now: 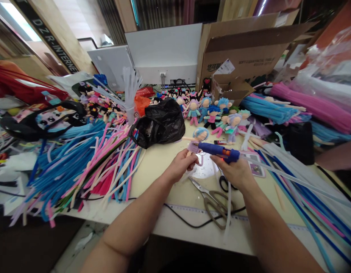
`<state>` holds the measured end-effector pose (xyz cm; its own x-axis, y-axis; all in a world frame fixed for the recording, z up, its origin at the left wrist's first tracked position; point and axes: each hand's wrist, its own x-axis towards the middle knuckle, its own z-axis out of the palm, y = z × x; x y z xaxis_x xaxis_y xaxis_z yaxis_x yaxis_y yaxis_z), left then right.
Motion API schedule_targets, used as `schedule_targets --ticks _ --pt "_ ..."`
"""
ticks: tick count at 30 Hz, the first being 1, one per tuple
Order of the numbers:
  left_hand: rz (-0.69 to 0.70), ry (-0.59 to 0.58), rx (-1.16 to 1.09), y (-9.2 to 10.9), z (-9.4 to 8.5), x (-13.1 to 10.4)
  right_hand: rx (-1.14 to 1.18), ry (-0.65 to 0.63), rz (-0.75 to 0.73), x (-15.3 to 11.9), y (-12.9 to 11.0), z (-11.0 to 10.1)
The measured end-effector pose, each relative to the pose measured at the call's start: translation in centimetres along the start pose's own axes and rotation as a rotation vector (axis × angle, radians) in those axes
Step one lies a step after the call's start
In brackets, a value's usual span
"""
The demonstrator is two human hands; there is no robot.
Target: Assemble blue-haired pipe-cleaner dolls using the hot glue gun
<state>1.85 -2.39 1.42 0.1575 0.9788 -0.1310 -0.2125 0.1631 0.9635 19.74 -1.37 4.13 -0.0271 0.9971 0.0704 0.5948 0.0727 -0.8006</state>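
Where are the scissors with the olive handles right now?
In the head view, the olive-handled scissors lie open on the table, right of centre, below the blue glue gun.

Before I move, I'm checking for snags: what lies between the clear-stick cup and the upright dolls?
A black plastic bag, with an orange one behind; head view shows both.

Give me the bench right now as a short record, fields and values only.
left hand: pinching a small doll with blue hair, hand near mid-bench
right hand: gripping a blue glue gun, hand below it
nozzle: at the doll's purple body; contact unclear
near the hands: open scissors, black cable
left side: colored fuzzy stems
behind: black plastic bag, grouped dolls, cardboard box
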Motion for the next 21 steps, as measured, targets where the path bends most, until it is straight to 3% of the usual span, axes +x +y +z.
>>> schedule_targets --ticks 21 --pt "0.017 0.006 0.008 -0.39 -0.43 0.19 0.075 -0.068 -0.114 -0.41 -0.67 0.31"
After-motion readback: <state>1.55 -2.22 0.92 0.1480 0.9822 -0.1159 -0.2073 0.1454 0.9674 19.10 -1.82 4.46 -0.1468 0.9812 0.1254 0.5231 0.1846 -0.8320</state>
